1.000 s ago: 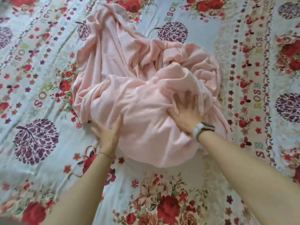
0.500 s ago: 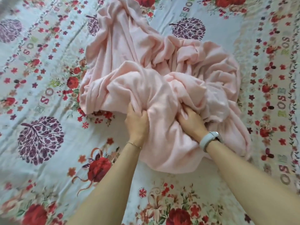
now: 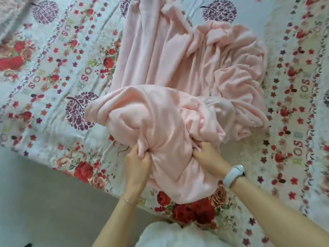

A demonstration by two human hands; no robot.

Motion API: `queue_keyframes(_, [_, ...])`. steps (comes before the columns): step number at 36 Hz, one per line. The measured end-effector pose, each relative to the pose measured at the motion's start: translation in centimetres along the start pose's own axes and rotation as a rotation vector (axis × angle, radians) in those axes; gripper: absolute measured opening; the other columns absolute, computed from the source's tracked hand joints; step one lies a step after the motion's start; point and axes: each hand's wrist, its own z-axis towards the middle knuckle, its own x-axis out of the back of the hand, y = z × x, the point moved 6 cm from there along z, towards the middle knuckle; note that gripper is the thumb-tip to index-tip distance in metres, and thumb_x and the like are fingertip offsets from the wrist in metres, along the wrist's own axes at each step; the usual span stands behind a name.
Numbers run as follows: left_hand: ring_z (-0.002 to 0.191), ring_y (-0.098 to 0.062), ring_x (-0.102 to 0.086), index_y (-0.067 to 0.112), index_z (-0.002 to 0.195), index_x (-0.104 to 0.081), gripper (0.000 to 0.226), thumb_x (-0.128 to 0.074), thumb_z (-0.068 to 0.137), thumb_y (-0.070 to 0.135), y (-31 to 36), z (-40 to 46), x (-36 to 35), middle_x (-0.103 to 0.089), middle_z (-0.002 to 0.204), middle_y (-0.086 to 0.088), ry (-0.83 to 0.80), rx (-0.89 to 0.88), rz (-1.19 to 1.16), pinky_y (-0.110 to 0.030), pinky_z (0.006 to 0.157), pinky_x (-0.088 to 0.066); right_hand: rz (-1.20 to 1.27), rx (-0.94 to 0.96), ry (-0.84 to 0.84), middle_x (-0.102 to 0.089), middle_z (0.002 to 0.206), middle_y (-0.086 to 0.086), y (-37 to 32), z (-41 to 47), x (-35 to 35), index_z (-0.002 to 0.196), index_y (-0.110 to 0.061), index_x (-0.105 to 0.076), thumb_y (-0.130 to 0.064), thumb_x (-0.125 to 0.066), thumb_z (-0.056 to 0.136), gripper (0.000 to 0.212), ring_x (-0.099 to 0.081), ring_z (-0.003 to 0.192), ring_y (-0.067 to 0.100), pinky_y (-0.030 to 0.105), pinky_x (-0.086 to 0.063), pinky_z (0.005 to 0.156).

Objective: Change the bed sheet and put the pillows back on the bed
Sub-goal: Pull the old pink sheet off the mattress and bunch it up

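A crumpled pale pink blanket (image 3: 178,72) lies bunched on the bed, over a floral sheet (image 3: 53,72) printed with red roses and purple trees. My left hand (image 3: 137,166) grips a fold at the near end of the pink bundle. My right hand (image 3: 208,157), with a white watch on its wrist, has its fingers curled into the fabric a little to the right. The near part of the bundle is gathered up between both hands, close to the bed's front edge. No pillows are in view.
The bed's near edge runs diagonally from left down to the middle; a pale floor (image 3: 44,202) lies below it at the lower left. My white top (image 3: 169,236) shows at the bottom. The floral sheet stretches out on both sides of the blanket.
Both hands went from lying flat on the pink blanket to gripping it, and have pulled the bundle toward the bed's near edge. The floor has come into view.
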Motion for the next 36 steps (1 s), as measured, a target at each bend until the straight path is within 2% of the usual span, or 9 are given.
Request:
queue_keyframes(5, [0.056,-0.005,-0.048,0.024,0.069,-0.055,0.03,-0.051,0.083,-0.003,0.9,-2.8,3.1,-0.057,0.062,0.008,-0.03,-0.037,0.004,-0.012,0.049,-0.036,-0.08,-0.026,-0.235,-0.052,0.12,-0.007,-1.3,-2.2,0.9,0.123,-0.004,-0.059,-0.021,-0.054,0.092,0.036,-0.049,0.108,0.005,-0.006,-0.031,0.07])
queue_keyframes(10, [0.078,-0.016,-0.051,0.011,0.097,-0.063,0.017,-0.049,0.088,0.005,4.2,0.5,1.7,-0.061,0.083,0.001,-0.015,-0.067,-0.014,-0.025,0.063,-0.035,-0.017,0.033,0.366,-0.054,0.124,0.004,-3.4,-1.4,8.8,0.132,-0.01,-0.049,-0.019,-0.051,0.094,0.039,-0.048,0.121,0.02,0.025,-0.036,0.098])
queue_keyframes(14, [0.067,-0.011,-0.048,0.011,0.083,-0.058,0.016,-0.046,0.091,0.004,8.0,3.8,-0.6,-0.053,0.071,0.003,-0.056,0.038,-0.286,-0.009,0.044,-0.038,-0.357,0.403,0.436,-0.047,0.138,0.01,-6.9,-4.3,7.0,0.142,-0.019,-0.035,-0.052,-0.044,0.086,0.065,-0.044,0.127,0.028,0.044,-0.037,0.105])
queue_keyframes(20, [0.077,-0.011,-0.06,0.012,0.091,-0.06,0.012,-0.05,0.094,0.007,13.8,7.0,-3.2,-0.062,0.083,-0.001,-0.226,0.02,-0.673,-0.016,0.062,-0.051,-0.727,0.402,0.201,0.014,0.155,-0.001,-3.1,-4.2,-0.5,0.141,-0.046,0.023,-0.07,-0.04,0.071,0.097,0.018,0.142,0.027,0.062,-0.001,0.109])
queue_keyframes(24, [0.074,-0.014,-0.059,0.006,0.102,-0.057,0.015,-0.045,0.095,0.0,16.5,8.7,-4.0,-0.059,0.08,-0.005,-0.303,-0.023,-0.779,-0.024,0.067,-0.051,-0.749,0.343,0.367,-0.026,0.147,0.02,-3.6,-1.0,1.2,0.149,-0.034,-0.007,-0.036,-0.058,0.078,0.087,-0.036,0.129,0.045,0.051,-0.051,0.085])
queue_keyframes(27, [0.082,-0.011,-0.059,0.013,0.13,-0.041,0.039,-0.048,0.094,0.001,17.1,9.7,-4.6,-0.057,0.09,-0.004,-0.388,-0.052,-0.803,-0.025,0.075,-0.052,-0.719,0.394,0.419,-0.047,0.132,0.018,-6.0,2.4,5.9,0.141,-0.027,-0.04,0.001,-0.052,0.083,0.065,-0.054,0.109,0.04,0.041,-0.051,0.074])
queue_keyframes(29, [0.1,-0.006,-0.057,0.018,0.145,-0.024,0.064,-0.057,0.092,0.009,16.7,10.2,-4.4,-0.054,0.118,-0.001,-0.372,-0.184,-0.643,-0.02,0.088,-0.048,-0.704,0.248,0.412,-0.056,0.114,0.015,-6.8,5.9,10.6,0.126,-0.02,-0.056,-0.002,-0.045,0.082,0.049,-0.055,0.104,0.034,0.039,-0.046,0.083])
queue_keyframes(32, [0.125,-0.003,-0.036,0.014,0.146,-0.027,0.074,-0.066,0.085,0.032,14.8,9.1,-4.0,-0.036,0.141,0.005,-0.188,-0.611,-0.154,-0.006,0.101,-0.027,-0.367,0.091,0.56,-0.061,0.088,0.015,-8.0,9.1,18.0,0.092,-0.01,-0.065,-0.009,-0.042,0.074,0.03,-0.056,0.093,0.031,0.029,-0.037,0.072])
queue_keyframes(36, [0.144,-0.021,0.001,0.048,0.145,-0.003,0.084,-0.043,0.074,0.07,8.6,7.2,-8.5,-0.002,0.157,0.006,-0.34,-0.837,0.455,-0.045,0.116,-0.007,-0.248,0.194,0.772,-0.054,0.124,0.014,-10.1,8.7,20.5,0.131,-0.006,-0.05,-0.011,-0.053,0.081,0.05,-0.046,0.12,0.03,0.037,-0.038,0.096])
